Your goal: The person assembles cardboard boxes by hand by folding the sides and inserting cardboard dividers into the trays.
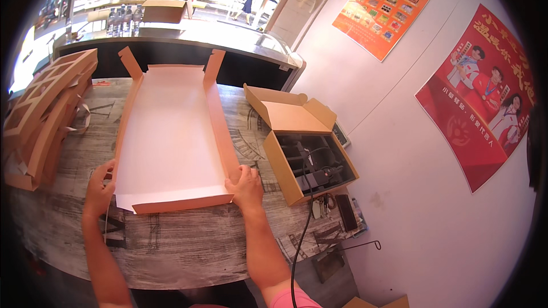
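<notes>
On the table [182,256] lay a long cardboard tray [171,131], white inside, orange-brown outside, far flaps [213,65] raised. The right hand [246,187] grasped its near right corner; the left hand [99,189] touched its left wall, grip unclear.

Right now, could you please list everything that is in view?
Table: one, grey, foreground
Cardboard tray: one, brown, white inside, table centre
Cardboard frames: several, brown, table left
Open box: one, brown cardboard, right of tray
Electronic equipment: count unclear, black, inside open box
Cable: one, black, open box to bottom edge
Rectangular object: one, dark, table's right end
Counter: one, light top, beyond table
Bottles: several, clear, on counter
Counter box: one, brown, beside bottles
Posters: two, orange and red, right wall
Pedestrian: one, dark clothing, outside
Left hand: one, bare, tray's near left corner
Right hand: one, bare, tray's near right corner
</notes>
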`<state>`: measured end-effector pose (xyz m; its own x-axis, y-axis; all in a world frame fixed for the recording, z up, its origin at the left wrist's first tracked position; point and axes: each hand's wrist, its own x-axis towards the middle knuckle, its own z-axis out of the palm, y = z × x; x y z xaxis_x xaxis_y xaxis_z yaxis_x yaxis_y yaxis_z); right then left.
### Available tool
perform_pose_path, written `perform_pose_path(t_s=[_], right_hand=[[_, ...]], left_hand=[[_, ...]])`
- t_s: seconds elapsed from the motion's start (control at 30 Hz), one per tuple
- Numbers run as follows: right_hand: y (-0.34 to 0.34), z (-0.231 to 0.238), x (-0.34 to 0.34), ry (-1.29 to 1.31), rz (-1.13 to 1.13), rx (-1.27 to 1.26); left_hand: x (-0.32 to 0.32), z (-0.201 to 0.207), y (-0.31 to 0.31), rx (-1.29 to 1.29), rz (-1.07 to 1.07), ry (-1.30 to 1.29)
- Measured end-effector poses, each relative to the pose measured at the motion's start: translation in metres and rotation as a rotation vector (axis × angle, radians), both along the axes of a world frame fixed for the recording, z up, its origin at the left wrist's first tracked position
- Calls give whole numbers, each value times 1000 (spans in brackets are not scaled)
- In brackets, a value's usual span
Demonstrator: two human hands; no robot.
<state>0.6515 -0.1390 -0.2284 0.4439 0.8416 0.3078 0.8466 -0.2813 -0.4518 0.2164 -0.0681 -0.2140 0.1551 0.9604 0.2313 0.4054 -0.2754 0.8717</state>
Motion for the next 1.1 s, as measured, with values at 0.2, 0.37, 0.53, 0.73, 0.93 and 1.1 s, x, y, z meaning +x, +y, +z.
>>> perform_pose_path(t_s=[0.2, 0.37, 0.53, 0.73, 0.93, 1.1], right_hand=[[-3, 12, 15, 263, 17, 47], [-6, 2, 44, 430, 33, 137], [-7, -2, 57, 661, 147, 188], [-1, -19, 68, 627, 180, 208], [-1, -27, 73, 455, 142, 240], [-5, -20, 74, 413, 81, 126]], left_hand=[[-21, -9, 9, 67, 56, 32], [-28, -14, 14, -28, 139, -58], [-48, -35, 25, 67, 228, -14], [-68, -44, 32, -64, 178, -152], [-67, -47, 32, 71, 281, -4], [-74, -42, 28, 77, 295, 127]])
